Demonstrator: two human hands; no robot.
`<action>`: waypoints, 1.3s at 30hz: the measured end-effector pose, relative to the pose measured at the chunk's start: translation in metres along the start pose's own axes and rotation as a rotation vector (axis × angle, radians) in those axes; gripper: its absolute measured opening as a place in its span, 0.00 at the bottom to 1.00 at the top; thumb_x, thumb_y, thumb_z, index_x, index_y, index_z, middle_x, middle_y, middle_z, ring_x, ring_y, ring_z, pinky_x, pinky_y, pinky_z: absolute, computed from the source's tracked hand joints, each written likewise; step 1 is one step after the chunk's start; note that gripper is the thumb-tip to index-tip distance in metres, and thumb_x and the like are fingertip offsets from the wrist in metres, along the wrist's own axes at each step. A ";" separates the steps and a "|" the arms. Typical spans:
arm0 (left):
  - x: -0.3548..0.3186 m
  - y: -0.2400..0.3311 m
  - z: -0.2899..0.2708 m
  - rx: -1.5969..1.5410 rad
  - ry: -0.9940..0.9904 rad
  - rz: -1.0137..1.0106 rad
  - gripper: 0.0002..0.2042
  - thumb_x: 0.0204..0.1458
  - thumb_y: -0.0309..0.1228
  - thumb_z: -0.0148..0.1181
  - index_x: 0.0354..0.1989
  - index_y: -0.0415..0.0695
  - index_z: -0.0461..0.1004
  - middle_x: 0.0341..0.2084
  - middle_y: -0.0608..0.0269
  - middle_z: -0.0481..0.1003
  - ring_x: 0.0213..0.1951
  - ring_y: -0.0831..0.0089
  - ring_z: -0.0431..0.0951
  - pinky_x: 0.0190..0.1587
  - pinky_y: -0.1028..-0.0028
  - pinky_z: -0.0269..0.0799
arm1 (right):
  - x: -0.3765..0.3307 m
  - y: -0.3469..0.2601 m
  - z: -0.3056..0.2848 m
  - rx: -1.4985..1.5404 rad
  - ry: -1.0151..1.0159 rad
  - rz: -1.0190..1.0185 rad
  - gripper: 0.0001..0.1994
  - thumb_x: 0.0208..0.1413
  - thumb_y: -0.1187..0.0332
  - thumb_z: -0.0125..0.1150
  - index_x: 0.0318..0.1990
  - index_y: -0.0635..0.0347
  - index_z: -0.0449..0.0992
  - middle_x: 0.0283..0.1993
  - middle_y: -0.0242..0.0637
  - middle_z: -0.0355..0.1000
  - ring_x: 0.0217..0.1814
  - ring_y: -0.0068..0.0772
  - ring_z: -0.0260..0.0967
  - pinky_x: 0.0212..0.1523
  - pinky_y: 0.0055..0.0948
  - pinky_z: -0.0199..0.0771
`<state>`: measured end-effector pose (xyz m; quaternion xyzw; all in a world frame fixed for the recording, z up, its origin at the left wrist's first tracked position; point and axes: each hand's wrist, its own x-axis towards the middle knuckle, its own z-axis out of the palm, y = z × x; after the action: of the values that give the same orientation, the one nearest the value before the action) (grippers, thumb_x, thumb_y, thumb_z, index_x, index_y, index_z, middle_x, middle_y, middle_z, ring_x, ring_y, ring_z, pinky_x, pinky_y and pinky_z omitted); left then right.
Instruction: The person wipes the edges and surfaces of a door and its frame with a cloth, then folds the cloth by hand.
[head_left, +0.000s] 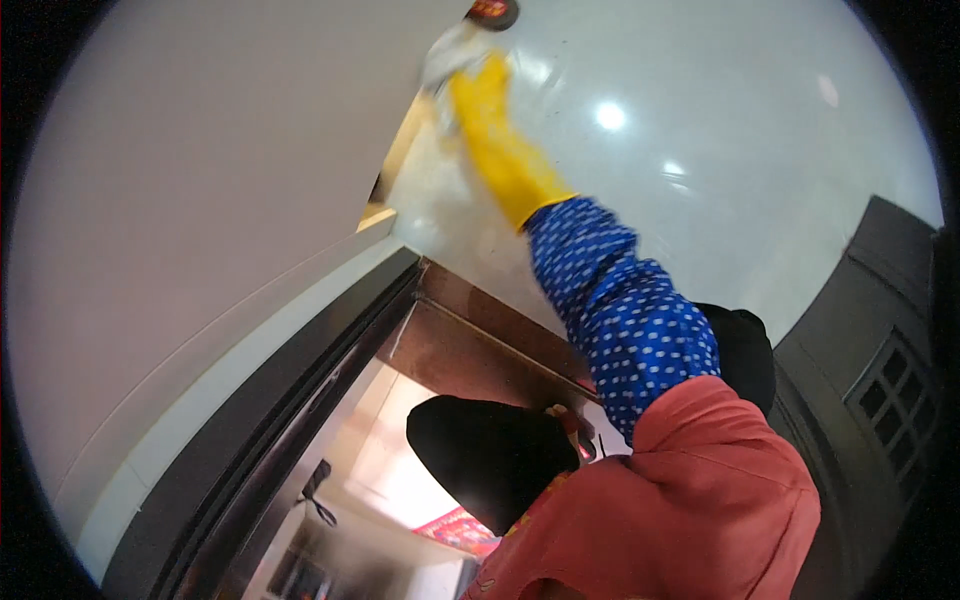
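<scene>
My right hand (482,88), in a yellow rubber glove and smeared by motion, reaches forward over the glossy pale floor (690,130). A white cloth (452,58) is bunched beneath its fingers, against the floor beside the wall's edge. A blue sleeve (640,310) with white dots covers my forearm. Just beyond the cloth lies a small dark round object (492,12) with a red top, cut by the picture's upper edge. My left hand is out of view.
A plain pale wall (200,140) rises on the left. Below it runs a dark door frame (270,430) with a brown sill (470,340). My black-clad knee (490,455) is over the doorway. A dark panelled door (870,350) stands at the right.
</scene>
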<state>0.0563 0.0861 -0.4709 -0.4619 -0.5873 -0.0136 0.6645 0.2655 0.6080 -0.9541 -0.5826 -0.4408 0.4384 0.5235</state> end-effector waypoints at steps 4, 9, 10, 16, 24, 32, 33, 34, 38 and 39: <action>0.016 0.048 0.063 -0.020 -0.055 0.045 0.37 0.61 0.51 0.46 0.65 0.28 0.57 0.65 0.37 0.58 0.67 0.45 0.56 0.68 0.49 0.49 | 0.138 -0.033 -0.038 0.232 -0.031 0.263 0.21 0.51 0.74 0.58 0.55 0.59 0.70 0.55 0.48 0.71 0.57 0.47 0.70 0.54 0.40 0.72; 0.005 0.083 0.036 0.015 -0.118 0.106 0.31 0.63 0.45 0.48 0.64 0.29 0.59 0.64 0.37 0.60 0.65 0.45 0.60 0.67 0.50 0.54 | 0.078 -0.004 -0.028 0.206 -0.114 0.458 0.28 0.49 0.76 0.60 0.61 0.60 0.66 0.60 0.49 0.67 0.61 0.45 0.69 0.57 0.39 0.72; 0.013 0.080 0.028 0.022 -0.119 0.118 0.30 0.63 0.44 0.48 0.64 0.29 0.60 0.63 0.37 0.61 0.65 0.45 0.61 0.66 0.50 0.55 | 0.052 -0.014 -0.017 0.168 -0.122 0.521 0.30 0.48 0.77 0.61 0.62 0.60 0.66 0.62 0.49 0.67 0.61 0.45 0.68 0.57 0.39 0.71; 0.054 0.117 -0.013 0.222 -0.319 0.145 0.26 0.61 0.32 0.54 0.64 0.29 0.60 0.61 0.37 0.65 0.63 0.48 0.65 0.64 0.58 0.62 | -0.086 0.010 -0.053 -1.246 0.247 -1.270 0.10 0.59 0.60 0.61 0.32 0.54 0.71 0.28 0.31 0.66 0.31 0.26 0.69 0.41 0.27 0.72; 0.220 0.035 -0.097 -0.074 -0.574 0.064 0.28 0.58 0.25 0.60 0.66 0.35 0.59 0.68 0.32 0.51 0.69 0.38 0.53 0.66 0.54 0.61 | -0.185 -0.188 -0.225 0.834 -0.804 0.651 0.10 0.59 0.66 0.60 0.45 0.60 0.76 0.42 0.33 0.72 0.44 0.29 0.69 0.47 0.26 0.69; 0.357 -0.011 -0.148 -0.616 -1.054 -0.254 0.24 0.63 0.36 0.53 0.65 0.39 0.64 0.64 0.41 0.61 0.65 0.49 0.63 0.66 0.62 0.60 | -0.167 -0.454 -0.543 -0.152 -0.118 0.716 0.17 0.53 0.73 0.57 0.52 0.63 0.74 0.46 0.36 0.74 0.48 0.33 0.70 0.51 0.29 0.69; 0.381 -0.006 -0.184 -0.803 -1.173 -0.348 0.23 0.63 0.36 0.53 0.63 0.38 0.65 0.62 0.42 0.63 0.63 0.50 0.65 0.65 0.63 0.61 | -0.178 -0.510 -0.619 -0.171 -0.062 0.705 0.18 0.52 0.73 0.57 0.52 0.63 0.74 0.46 0.36 0.74 0.48 0.33 0.70 0.51 0.29 0.70; 0.403 0.019 -0.218 -1.025 -1.292 -0.422 0.22 0.63 0.36 0.54 0.62 0.37 0.66 0.60 0.43 0.65 0.61 0.52 0.67 0.64 0.64 0.62 | -0.193 -0.567 -0.710 -0.189 0.026 0.696 0.19 0.51 0.74 0.57 0.53 0.63 0.73 0.46 0.37 0.74 0.48 0.34 0.71 0.51 0.30 0.70; 0.602 0.092 -0.395 -1.535 -1.663 -0.466 0.19 0.62 0.32 0.53 0.58 0.34 0.70 0.58 0.47 0.71 0.59 0.53 0.70 0.63 0.64 0.63 | -0.261 -0.784 -0.963 0.057 0.328 0.650 0.24 0.47 0.77 0.55 0.56 0.64 0.71 0.46 0.38 0.74 0.49 0.36 0.71 0.53 0.32 0.70; 0.645 0.106 -0.421 -1.563 -1.599 -0.344 0.18 0.62 0.34 0.54 0.55 0.34 0.72 0.55 0.48 0.73 0.57 0.55 0.72 0.62 0.65 0.64 | -0.262 -0.829 -0.986 0.249 0.401 0.614 0.24 0.46 0.77 0.58 0.56 0.65 0.72 0.47 0.41 0.74 0.48 0.37 0.72 0.51 0.32 0.72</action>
<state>0.6385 0.2200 0.0259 -0.5398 -0.7300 -0.1691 -0.3835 1.1200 0.1852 -0.0490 -0.6935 -0.0784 0.5023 0.5105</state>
